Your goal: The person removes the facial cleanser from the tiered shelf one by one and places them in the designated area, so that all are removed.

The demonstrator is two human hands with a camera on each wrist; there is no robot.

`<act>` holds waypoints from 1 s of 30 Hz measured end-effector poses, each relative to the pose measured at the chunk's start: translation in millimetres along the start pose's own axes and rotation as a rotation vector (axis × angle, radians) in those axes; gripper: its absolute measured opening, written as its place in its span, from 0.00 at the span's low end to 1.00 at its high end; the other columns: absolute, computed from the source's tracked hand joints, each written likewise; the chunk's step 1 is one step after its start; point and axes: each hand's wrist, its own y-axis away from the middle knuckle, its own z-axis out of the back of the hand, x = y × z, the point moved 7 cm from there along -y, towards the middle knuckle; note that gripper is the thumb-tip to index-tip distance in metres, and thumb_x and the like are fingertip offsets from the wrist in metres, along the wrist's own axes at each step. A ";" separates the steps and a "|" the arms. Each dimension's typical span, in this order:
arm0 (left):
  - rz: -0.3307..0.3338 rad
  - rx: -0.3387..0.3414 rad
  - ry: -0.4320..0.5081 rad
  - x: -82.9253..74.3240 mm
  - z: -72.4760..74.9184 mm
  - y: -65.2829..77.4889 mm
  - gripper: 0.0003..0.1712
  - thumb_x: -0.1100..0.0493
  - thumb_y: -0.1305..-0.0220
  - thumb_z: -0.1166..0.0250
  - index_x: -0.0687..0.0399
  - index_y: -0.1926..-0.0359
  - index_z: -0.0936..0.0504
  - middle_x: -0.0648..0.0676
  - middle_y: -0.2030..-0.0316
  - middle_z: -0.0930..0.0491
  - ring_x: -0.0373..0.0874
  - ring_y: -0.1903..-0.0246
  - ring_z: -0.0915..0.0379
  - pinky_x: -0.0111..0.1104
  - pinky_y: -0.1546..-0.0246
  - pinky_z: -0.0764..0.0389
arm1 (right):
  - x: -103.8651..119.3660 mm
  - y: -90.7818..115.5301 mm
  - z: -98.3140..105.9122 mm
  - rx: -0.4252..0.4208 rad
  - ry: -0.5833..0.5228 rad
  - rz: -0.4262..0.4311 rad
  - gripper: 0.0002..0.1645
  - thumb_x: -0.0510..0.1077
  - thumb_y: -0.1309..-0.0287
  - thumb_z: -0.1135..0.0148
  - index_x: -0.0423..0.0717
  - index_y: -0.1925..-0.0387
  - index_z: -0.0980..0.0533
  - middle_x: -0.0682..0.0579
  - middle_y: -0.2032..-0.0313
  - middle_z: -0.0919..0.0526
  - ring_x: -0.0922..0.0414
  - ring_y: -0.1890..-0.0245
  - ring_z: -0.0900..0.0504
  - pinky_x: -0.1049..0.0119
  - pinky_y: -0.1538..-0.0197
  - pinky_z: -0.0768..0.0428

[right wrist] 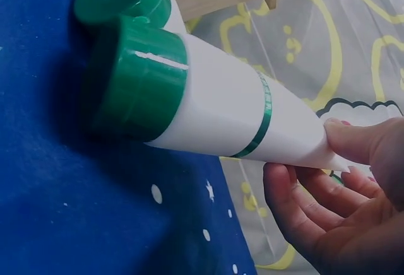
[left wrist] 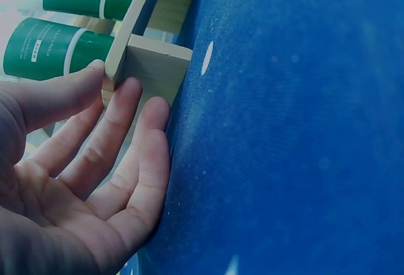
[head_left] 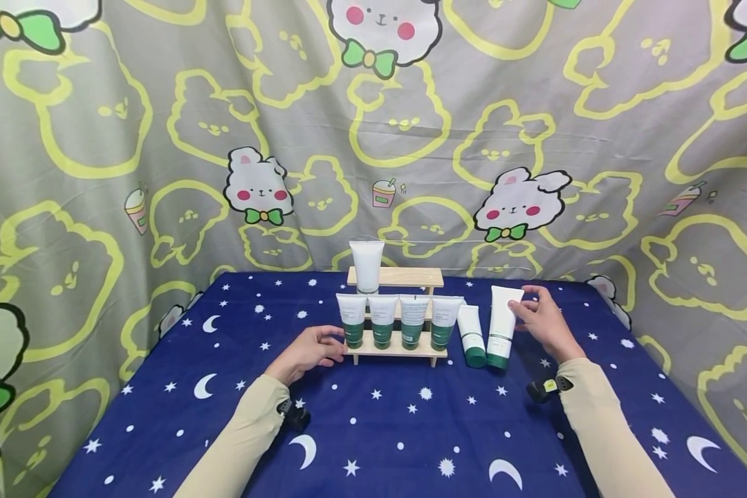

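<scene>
My left hand (head_left: 309,351) pinches the left end of the lowest step of a wooden display rack (head_left: 398,351), thumb at the step's edge and a finger against the wood (left wrist: 148,60). On that step several small white-and-green tubes (head_left: 382,321) stand on their caps. A large white tube (head_left: 366,266) stands higher on the rack, at the left. My right hand (head_left: 544,318) pinches the flat top end of a white tube (head_left: 502,325) with a green cap (right wrist: 142,79). This tube is slightly tilted, cap down. Close on its left leans another white tube (head_left: 471,332), also cap down.
A dark blue cloth (head_left: 404,422) with white moons and stars covers the table. Behind it hangs a grey curtain (head_left: 324,138) with cartoon bears and rabbits. The rack's top step (head_left: 404,277) is bare right of the large tube.
</scene>
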 end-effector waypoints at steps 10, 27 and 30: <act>0.005 -0.004 0.006 0.8 0.5 -0.4 0.25 0.69 0.33 0.35 0.69 0.36 0.27 0.61 0.58 0.12 0.51 0.60 0.13 0.40 0.59 0.14 | -10.0 -1.5 -5.9 -0.006 -0.027 -0.046 0.42 0.49 0.22 0.49 0.31 0.24 0.56 0.21 0.35 0.32 0.37 0.41 0.23 0.45 0.46 0.17; -0.002 -0.008 0.017 -0.4 -0.2 0.1 0.24 0.70 0.34 0.35 0.70 0.37 0.26 0.61 0.59 0.12 0.51 0.61 0.13 0.41 0.60 0.14 | -34.0 -3.6 -13.5 0.024 -0.082 -0.105 0.42 0.49 0.24 0.45 0.27 0.28 0.53 0.20 0.35 0.32 0.61 0.57 0.18 0.64 0.58 0.13; -0.006 -0.007 0.016 -1.6 -0.1 0.2 0.25 0.70 0.34 0.35 0.70 0.37 0.26 0.62 0.59 0.12 0.53 0.60 0.13 0.42 0.58 0.14 | -35.4 -2.6 -15.4 0.036 -0.079 -0.110 0.42 0.48 0.25 0.44 0.26 0.28 0.53 0.19 0.36 0.33 0.61 0.59 0.17 0.63 0.57 0.13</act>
